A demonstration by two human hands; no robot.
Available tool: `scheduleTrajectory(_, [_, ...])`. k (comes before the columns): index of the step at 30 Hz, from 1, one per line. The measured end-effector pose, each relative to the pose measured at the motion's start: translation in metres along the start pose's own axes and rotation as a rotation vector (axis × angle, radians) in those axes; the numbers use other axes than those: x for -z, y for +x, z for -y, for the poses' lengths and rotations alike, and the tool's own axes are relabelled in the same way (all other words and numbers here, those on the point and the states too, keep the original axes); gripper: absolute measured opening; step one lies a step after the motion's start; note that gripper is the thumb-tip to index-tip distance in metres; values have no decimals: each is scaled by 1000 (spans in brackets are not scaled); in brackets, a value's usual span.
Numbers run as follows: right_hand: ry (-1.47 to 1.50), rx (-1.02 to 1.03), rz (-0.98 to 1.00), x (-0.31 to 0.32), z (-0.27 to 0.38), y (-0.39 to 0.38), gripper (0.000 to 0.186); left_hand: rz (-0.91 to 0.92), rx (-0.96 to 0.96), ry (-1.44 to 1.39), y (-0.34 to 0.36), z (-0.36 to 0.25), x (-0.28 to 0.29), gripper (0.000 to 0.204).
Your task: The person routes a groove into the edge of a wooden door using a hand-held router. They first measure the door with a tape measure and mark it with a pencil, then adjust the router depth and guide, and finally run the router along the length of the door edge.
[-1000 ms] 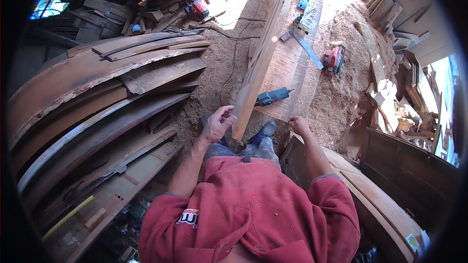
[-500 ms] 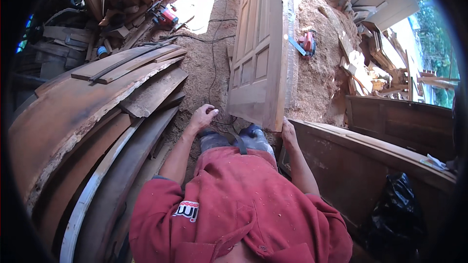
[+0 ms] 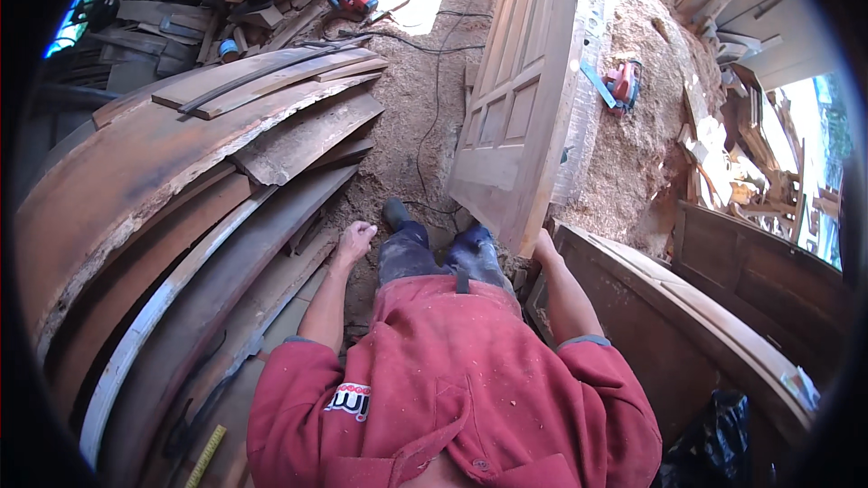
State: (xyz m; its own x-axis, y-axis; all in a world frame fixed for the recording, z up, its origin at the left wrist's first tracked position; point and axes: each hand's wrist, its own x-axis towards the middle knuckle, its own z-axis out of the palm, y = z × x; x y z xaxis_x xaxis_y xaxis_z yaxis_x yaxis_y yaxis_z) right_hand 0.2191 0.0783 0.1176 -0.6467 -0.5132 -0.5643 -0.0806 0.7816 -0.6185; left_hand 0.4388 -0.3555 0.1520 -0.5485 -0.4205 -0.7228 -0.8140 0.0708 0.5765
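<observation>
Right hand (image 3: 545,248), grip hidden, meets a tall, pale-brown, panelled wooden door (image 3: 495,173); the empty, loosely curled left hand (image 3: 356,242) could help steady it.

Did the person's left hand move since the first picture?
Yes, the left hand went left, nearer the stacked boards.

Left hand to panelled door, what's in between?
Head view: the person's left shoe, then sawdust-strewn floor with a thin dark cable, between the left hand and the panelled door.
</observation>
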Motion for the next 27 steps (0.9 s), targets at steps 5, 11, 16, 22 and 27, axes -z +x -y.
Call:
scheduleTrajectory(5, [-176, 37, 13, 35, -16, 44, 29, -60, 162, 10, -48, 29, -50, 38])
scheduleTrajectory(11, [-131, -51, -5, 70, -51, 65, 29, 60, 116, 269, -85, -7, -114, 45])
scheduleTrajectory(16, [-117, -45, 23, 68, -76, 64, 28, 52, 89, 304, -86, -40, -132, 48])
scheduleTrajectory(22, [-171, 52, 65, 43, -94, 33, 31, 10, 108, 228, -80, -17, -124, 47])
scheduleTrajectory(27, [-115, -62, 105, 41, -96, 4, 33, -96, 85, 184, -89, -20, -104, 44])
